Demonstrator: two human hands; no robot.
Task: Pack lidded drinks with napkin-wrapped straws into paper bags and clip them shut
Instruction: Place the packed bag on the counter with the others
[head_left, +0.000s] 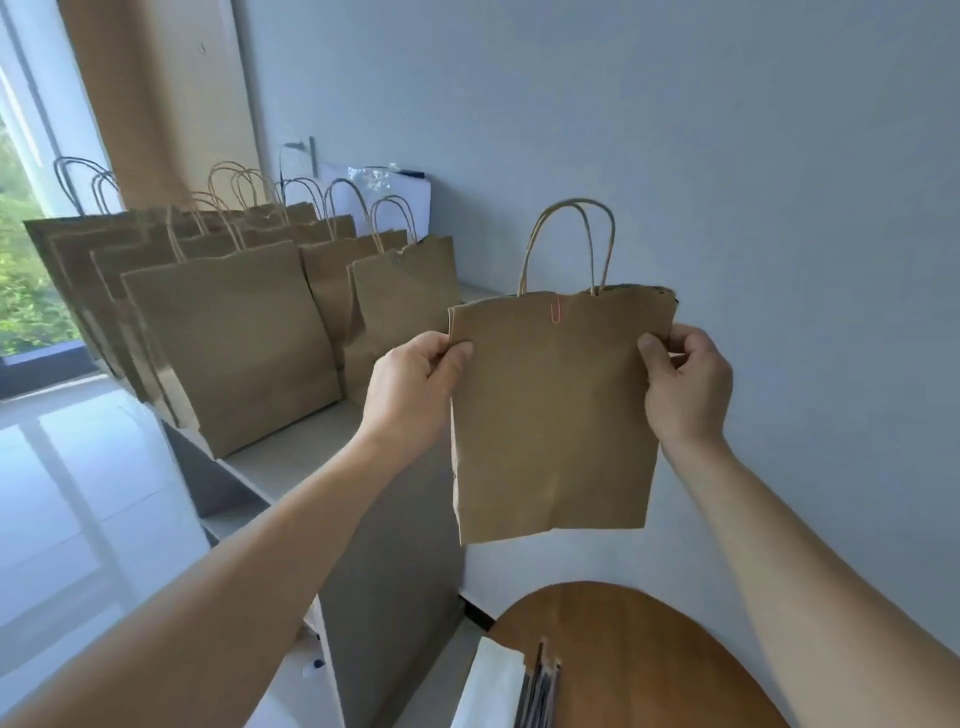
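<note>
A brown paper bag (553, 415) with twisted paper handles hangs in the air in front of the wall. A pink paper clip (556, 313) sits on its folded top edge. My left hand (410, 387) pinches the bag's left side near the top. My right hand (685, 382) pinches its right side at the same height. The bag's contents are hidden. No drink or straw is in view.
Several more brown paper bags (228, 338) stand in rows on a grey cabinet top (291, 457) to the left. A round wooden table (644, 660) lies below, with a white paper stack (488, 686) at its edge. A window is at far left.
</note>
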